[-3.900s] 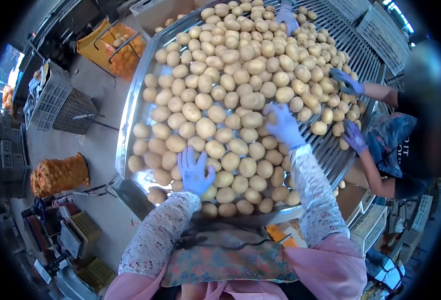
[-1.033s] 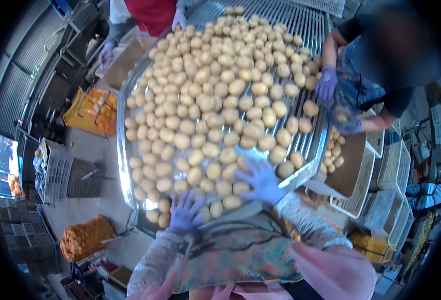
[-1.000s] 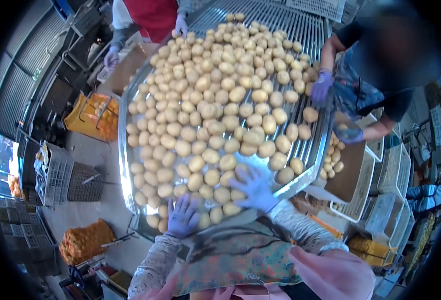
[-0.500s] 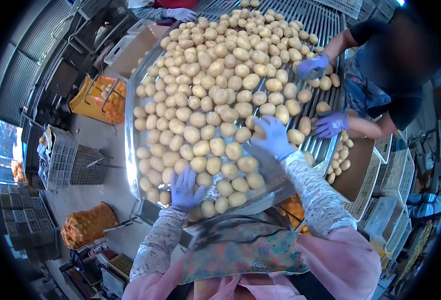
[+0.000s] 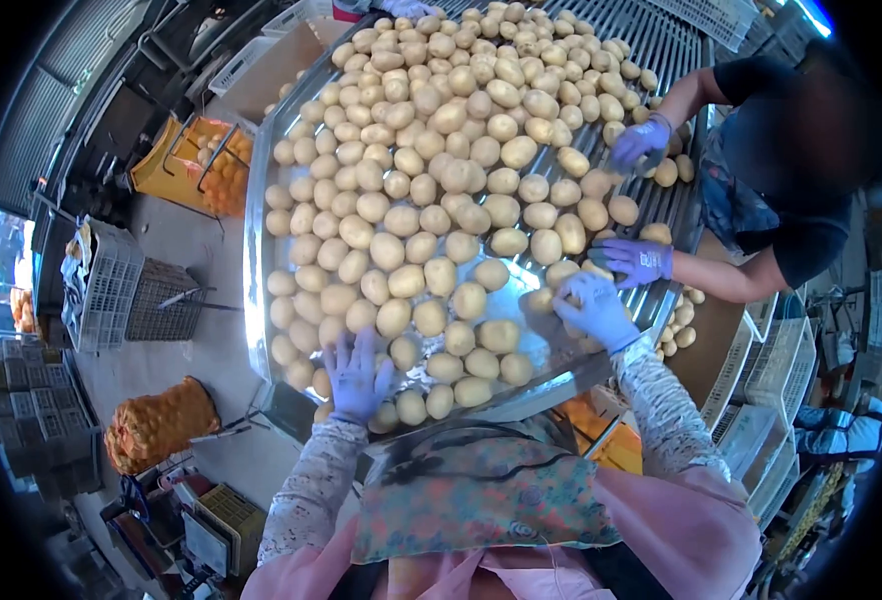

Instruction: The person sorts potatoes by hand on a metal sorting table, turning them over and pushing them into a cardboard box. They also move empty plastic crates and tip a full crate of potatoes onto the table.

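Pale yellow potatoes (image 5: 401, 220) cover the sloping metal sorting table (image 5: 255, 310) before me. My left hand (image 5: 358, 378), in a lilac glove, lies with fingers spread on potatoes near the table's front edge. At the right front, my right hand (image 5: 598, 310), gloved alike, bends its fingers down around a potato largely hidden under it. One blurred potato (image 5: 538, 300) touches or nearly touches those fingertips. Just beyond it rests a co-worker's gloved hand (image 5: 639, 260); that person's other hand (image 5: 639, 142) is farther up the table, over potatoes.
Slatted rollers (image 5: 666, 50) form the table's far right part. Right of it lie more potatoes in a box (image 5: 683, 325) and white plastic crates (image 5: 776, 370). On the left floor stand a full net sack (image 5: 161, 425) and a crate (image 5: 106, 290). Another gloved hand (image 5: 406, 8) shows at the far edge.
My right hand has moved right and toward me, its fingers more curled. My left hand has shifted slightly left. The co-worker's nearer hand has moved left and the farther one right.
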`<state>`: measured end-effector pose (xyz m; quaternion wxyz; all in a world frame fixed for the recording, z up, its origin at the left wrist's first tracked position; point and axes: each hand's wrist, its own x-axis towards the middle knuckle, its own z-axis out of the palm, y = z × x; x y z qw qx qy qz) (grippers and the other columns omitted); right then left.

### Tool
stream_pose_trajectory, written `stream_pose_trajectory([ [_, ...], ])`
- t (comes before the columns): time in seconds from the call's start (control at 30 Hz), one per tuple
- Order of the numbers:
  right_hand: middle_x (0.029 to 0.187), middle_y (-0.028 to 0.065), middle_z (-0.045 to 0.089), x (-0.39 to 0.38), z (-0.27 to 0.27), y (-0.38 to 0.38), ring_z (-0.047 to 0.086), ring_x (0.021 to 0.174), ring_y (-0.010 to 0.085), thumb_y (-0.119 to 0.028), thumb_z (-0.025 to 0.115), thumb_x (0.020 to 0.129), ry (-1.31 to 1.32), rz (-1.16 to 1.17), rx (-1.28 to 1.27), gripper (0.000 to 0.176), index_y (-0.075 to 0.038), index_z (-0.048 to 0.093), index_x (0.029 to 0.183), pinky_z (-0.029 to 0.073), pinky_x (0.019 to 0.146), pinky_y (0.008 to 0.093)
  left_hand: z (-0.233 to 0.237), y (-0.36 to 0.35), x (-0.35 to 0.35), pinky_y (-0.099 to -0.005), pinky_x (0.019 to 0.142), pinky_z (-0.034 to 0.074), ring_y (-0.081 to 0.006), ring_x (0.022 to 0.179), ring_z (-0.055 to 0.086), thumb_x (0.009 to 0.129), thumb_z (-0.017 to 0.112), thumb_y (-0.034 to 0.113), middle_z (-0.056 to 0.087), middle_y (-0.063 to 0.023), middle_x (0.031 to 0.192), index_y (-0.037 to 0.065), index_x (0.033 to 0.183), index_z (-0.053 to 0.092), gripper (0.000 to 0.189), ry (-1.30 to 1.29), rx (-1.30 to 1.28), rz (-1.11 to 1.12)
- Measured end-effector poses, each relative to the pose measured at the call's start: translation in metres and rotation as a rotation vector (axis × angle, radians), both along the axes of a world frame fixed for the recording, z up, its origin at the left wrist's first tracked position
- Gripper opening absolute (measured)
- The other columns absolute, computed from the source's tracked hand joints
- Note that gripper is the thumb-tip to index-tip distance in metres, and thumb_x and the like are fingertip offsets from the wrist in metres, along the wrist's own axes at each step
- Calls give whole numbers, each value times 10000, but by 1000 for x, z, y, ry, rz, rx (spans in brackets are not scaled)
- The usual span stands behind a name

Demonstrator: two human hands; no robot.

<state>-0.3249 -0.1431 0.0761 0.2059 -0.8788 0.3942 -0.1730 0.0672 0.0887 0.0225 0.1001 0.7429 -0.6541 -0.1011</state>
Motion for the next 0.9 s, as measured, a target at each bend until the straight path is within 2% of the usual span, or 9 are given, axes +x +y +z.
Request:
stream_pose_trajectory([
  [0.13, 1004, 84, 670, 47, -4, -80, 641, 987, 308, -312, 736, 841, -124, -40, -310, 323, -172, 671, 1124, 482, 809, 468, -1, -22, -64, -681, 1189, 182, -567, 1457, 262, 941, 623, 509, 330, -291, 1592, 4, 1562, 357, 843, 25, -119, 18],
  [0.33, 1147, 125, 695, 112, -1, -116, 655, 1134, 327, -356, 750, 821, 654, -229, 90, 523, -190, 621, 1300, 514, 900, 468, 16, -20, -86, -630, 1205, 203, -518, 1474, 279, 947, 623, 499, 304, -254, 1624, 115, 1575, 390, 773, 69, -30, -182],
  [0.43, 1230, 158, 671, 78, -9, -96, 622, 1185, 378, -291, 745, 811, -90, -177, 325, 546, -159, 610, 1323, 485, 1013, 476, 20, -7, -46, -634, 1204, 196, -478, 1481, 302, 941, 625, 481, 334, -244, 1611, 182, 1578, 402, 738, 114, -17, -301],
  [0.5, 1269, 148, 633, 52, 8, -55, 599, 1218, 322, -215, 749, 799, -370, -189, 247, 546, -106, 604, 1314, 461, 1055, 421, 29, 2, -23, -647, 1203, 179, -468, 1477, 328, 929, 627, 455, 384, -245, 1584, 171, 1584, 394, 751, 64, 7, -273],
  [0.63, 1290, 83, 600, -53, 12, 44, 572, 1206, 208, -47, 738, 811, -551, -516, 156, 517, -36, 592, 1307, 458, 1057, 347, 7, -10, 11, -668, 1194, 172, -483, 1482, 314, 949, 605, 458, 391, -251, 1579, 123, 1584, 381, 752, -33, -86, 67],
  [0.7, 1295, 100, 590, -114, 24, 78, 560, 1216, 211, -42, 721, 872, -793, -947, 428, 522, -53, 556, 1366, 469, 1054, 359, -10, -35, -2, -710, 1178, 142, -497, 1495, 278, 976, 563, 466, 360, -276, 1590, 86, 1588, 357, 749, -92, -90, 214],
  [0.73, 1334, 147, 576, -166, -16, 82, 559, 1236, 250, -89, 741, 891, -782, -930, 81, 577, -74, 521, 1424, 477, 1050, 383, -9, -51, -21, -710, 1178, 142, -497, 1495, 278, 976, 563, 466, 360, -276, 1590, 86, 1588, 357, 749, -87, -88, 203],
  [0.8, 1399, 230, 537, -185, 6, 102, 560, 1271, 376, -205, 772, 870, 274, -1292, -205, 673, -76, 492, 1469, 469, 1073, 440, -3, -82, -73, -742, 1166, 106, -510, 1501, 250, 1000, 521, 484, 341, -307, 1588, 85, 1596, 337, 741, -190, -20, 274],
  [0.9, 1333, 206, 583, -147, 20, 101, 577, 1224, 397, -234, 780, 842, 145, -855, -244, 640, -71, 545, 1414, 494, 1006, 459, -13, -88, -108, -747, 1164, 102, -489, 1510, 249, 1003, 506, 496, 340, -327, 1581, 107, 1606, 326, 740, -208, -82, -19],
])
